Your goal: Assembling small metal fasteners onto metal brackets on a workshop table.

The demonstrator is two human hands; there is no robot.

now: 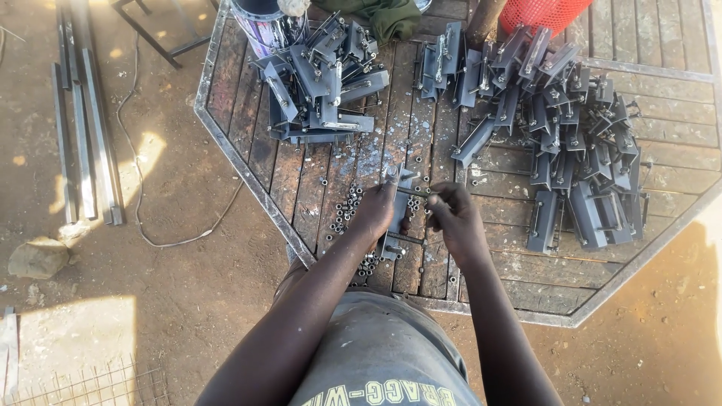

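Both hands closed on a grey metal bracket at the bench's near edge

The left hand (374,213) was clamped around the left side of a grey metal bracket (397,218), fingers wrapped over its face. The right hand (453,214) was closed with its fingertips pinched on a thin rod (414,192) that ran across the top of the bracket toward the left hand. The bracket lay lengthwise on the bench (248,113), close to the near rim and directly in front of the person's body.

Just left of the left hand, a scatter of small metal bushings (344,213) lay on the planks, with more beneath the wrist; a few loose ones were spread farther up the bench.

Farther out, one heap of similar grey brackets (320,83) sat at the upper left of the bench, beside a cylindrical container (263,26). A larger heap of brackets (564,128) covered the right side, well apart from the hands. An olive cloth (383,15) and a red mesh basket (545,11) stood at the far edge.

The bench had a wooden slat top inside an angled metal frame. On the dirt floor to the left lay long metal bars (83,128) and a thin cable (180,240)
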